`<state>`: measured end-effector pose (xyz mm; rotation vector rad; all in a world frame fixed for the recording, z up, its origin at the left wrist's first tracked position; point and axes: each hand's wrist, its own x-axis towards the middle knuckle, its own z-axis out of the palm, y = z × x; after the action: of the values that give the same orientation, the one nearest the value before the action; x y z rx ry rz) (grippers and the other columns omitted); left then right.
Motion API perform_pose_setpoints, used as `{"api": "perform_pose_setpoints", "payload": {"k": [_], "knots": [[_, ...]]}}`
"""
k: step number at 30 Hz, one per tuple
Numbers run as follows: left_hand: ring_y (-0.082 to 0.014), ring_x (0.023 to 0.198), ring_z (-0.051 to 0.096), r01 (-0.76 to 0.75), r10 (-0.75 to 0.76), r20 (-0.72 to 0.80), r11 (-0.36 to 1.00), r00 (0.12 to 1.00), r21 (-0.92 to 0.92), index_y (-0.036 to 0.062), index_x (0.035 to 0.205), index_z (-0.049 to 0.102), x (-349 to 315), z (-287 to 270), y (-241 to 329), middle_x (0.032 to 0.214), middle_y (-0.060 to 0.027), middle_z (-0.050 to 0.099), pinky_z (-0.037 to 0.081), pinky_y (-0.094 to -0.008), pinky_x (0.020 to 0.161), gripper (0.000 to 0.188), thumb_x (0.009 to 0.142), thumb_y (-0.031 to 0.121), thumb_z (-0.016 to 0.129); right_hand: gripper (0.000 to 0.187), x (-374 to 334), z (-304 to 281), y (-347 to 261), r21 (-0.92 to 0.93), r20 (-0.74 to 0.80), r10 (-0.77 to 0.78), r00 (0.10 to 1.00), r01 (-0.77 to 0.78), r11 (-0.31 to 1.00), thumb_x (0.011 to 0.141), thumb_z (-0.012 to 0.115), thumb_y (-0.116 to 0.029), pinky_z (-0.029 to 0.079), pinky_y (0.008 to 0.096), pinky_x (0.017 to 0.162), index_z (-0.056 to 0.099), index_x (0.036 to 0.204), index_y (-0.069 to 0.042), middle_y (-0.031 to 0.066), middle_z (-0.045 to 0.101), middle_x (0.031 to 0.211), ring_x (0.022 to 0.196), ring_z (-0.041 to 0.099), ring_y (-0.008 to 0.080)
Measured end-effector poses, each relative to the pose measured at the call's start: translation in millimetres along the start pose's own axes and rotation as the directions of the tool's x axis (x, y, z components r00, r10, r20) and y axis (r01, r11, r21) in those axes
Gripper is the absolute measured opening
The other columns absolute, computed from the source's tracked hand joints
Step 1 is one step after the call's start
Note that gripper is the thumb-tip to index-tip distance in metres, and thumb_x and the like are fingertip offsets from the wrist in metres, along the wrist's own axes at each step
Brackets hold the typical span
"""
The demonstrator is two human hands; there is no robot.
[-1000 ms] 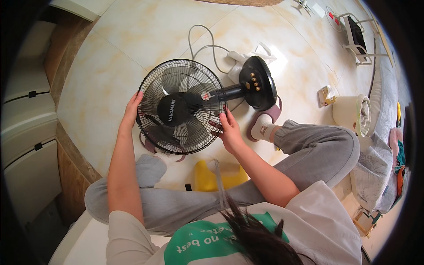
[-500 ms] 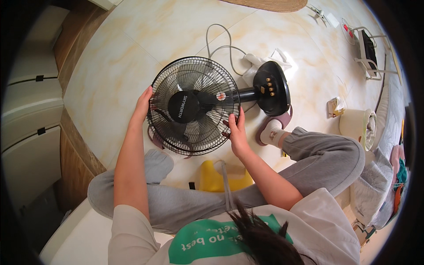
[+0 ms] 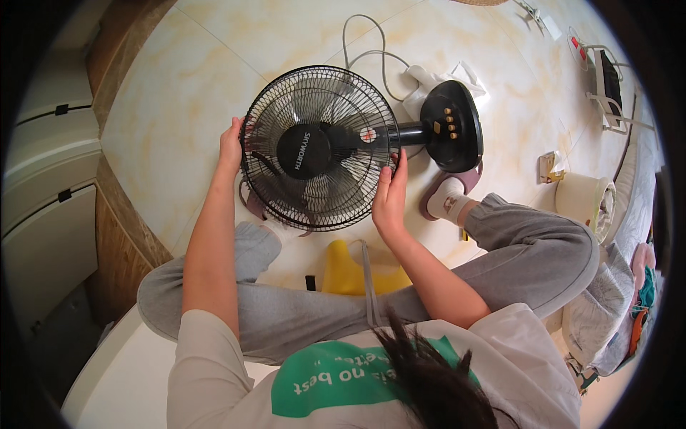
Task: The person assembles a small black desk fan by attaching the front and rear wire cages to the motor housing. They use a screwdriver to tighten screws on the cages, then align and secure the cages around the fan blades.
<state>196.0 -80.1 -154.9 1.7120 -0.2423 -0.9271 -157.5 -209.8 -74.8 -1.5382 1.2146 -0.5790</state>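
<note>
A black electric fan [image 3: 304,151] is between my two hands, its round wire guard facing up toward me. My left hand [image 3: 231,146] grips the left edge of the guard, its fingers partly hidden behind the rim. On the lower right edge my right hand [image 3: 389,196] holds the guard, with fingers along the rim near the neck. A short black neck runs right from the fan head to the fan's base [image 3: 451,127], which is tilted and shows several gold-coloured buttons. Dark blades show through the wires. Whether the base rests on the floor I cannot tell.
A grey cord [image 3: 384,61] loops beyond the fan, beside a crumpled white bag [image 3: 468,75]. My slippered feet are below it. A yellow object [image 3: 339,275] lies between my legs. At right are a tissue box [image 3: 550,166] and a pale bin [image 3: 582,200]; cabinets [image 3: 53,186] line the left.
The fan and my hands appear slightly higher in the picture, but the floor and surrounding things have shifted likewise. Both hands keep hold of the guard.
</note>
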Motion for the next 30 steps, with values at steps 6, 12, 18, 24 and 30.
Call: {"api": "perform_pose_setpoints", "payload": {"k": [6, 12, 18, 24, 30], "knots": [[-0.0209, 0.108, 0.064, 0.069, -0.069, 0.000, 0.988, 0.998, -0.142, -0.0036, 0.135, 0.056, -3.7, 2.5, 2.6, 0.121, -0.0123, 0.068, 0.049, -0.0336, 0.096, 0.063, 0.109, 0.048, 0.033, 0.075, 6.0, 1.7, -0.6, 0.115, -0.002, 0.006, 1.000, -0.006, 0.993, 0.103, 0.056, -0.034, 0.041, 0.0399, 0.105, 0.017, 0.156, 0.001, 0.0247, 0.037, 0.150, 0.125, 0.049, 0.0329], [-0.0281, 0.113, 0.062, 0.406, -0.403, 0.059, 0.890, 0.913, -0.209, 0.0037, 0.135, 0.054, -50.0, -12.8, 1.6, 0.121, -0.0140, 0.066, 0.049, -0.0405, 0.100, 0.067, 0.105, 0.059, 0.030, 0.067, 6.8, 1.8, -0.8, 0.198, 0.029, 0.072, 0.997, -0.077, 0.977, 0.105, 0.052, -0.029, 0.043, 0.0355, 0.103, 0.018, 0.158, -0.007, 0.0184, 0.042, 0.148, 0.122, 0.052, 0.0258], [-0.0336, 0.120, 0.059, 0.390, -0.430, 0.024, 0.792, 0.902, -0.470, -0.0020, 0.139, 0.051, -78.9, -1.7, -33.7, 0.132, -0.0180, 0.062, 0.045, -0.0444, 0.107, 0.079, 0.104, 0.063, 0.021, 0.072, 8.8, 3.3, -10.0, 0.146, 0.000, 0.033, 0.999, -0.033, 0.989, 0.104, 0.054, -0.033, 0.042, 0.0361, 0.104, 0.017, 0.158, -0.002, 0.0217, 0.042, 0.148, 0.126, 0.051, 0.0286], [-0.0271, 0.103, 0.066, 0.309, -0.391, -0.042, 0.784, 0.919, -0.539, 0.0026, 0.126, 0.061, -88.8, 15.1, -30.9, 0.117, -0.0138, 0.069, 0.054, -0.0413, 0.094, 0.068, 0.107, 0.055, 0.022, 0.076, 11.7, 3.9, -15.1, 0.035, -0.014, 0.037, 0.999, -0.036, 0.999, 0.103, 0.055, -0.036, 0.033, 0.0439, 0.113, 0.017, 0.155, 0.004, 0.0308, 0.034, 0.150, 0.136, 0.040, 0.0416], [-0.0303, 0.111, 0.062, 0.288, -0.400, -0.172, 0.843, 0.900, -0.455, -0.0014, 0.133, 0.057, -88.8, 26.4, -22.2, 0.122, -0.0161, 0.067, 0.049, -0.0418, 0.100, 0.066, 0.109, 0.050, 0.023, 0.077, 8.4, 5.7, -12.3, 0.055, -0.029, 0.013, 0.999, -0.011, 0.998, 0.103, 0.054, -0.037, 0.030, 0.0446, 0.116, 0.017, 0.154, 0.006, 0.0320, 0.032, 0.152, 0.140, 0.036, 0.0435]]}}
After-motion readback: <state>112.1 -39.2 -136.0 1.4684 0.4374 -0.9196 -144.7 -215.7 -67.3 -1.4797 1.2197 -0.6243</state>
